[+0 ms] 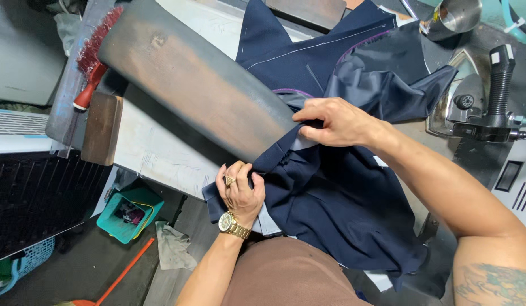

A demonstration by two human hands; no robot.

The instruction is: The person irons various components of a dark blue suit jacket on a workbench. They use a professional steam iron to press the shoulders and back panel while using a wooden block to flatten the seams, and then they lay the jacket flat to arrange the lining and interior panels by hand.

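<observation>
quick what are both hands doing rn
left hand: closed, gripping the navy garment edge
right hand: closed, pinching the garment on the pressing board

Dark floor [98, 266] with teal bin [130, 214], grey rag [173, 247], orange broom handle [126, 273]; white worktable [155, 153]; metal cup [456, 16].
</observation>
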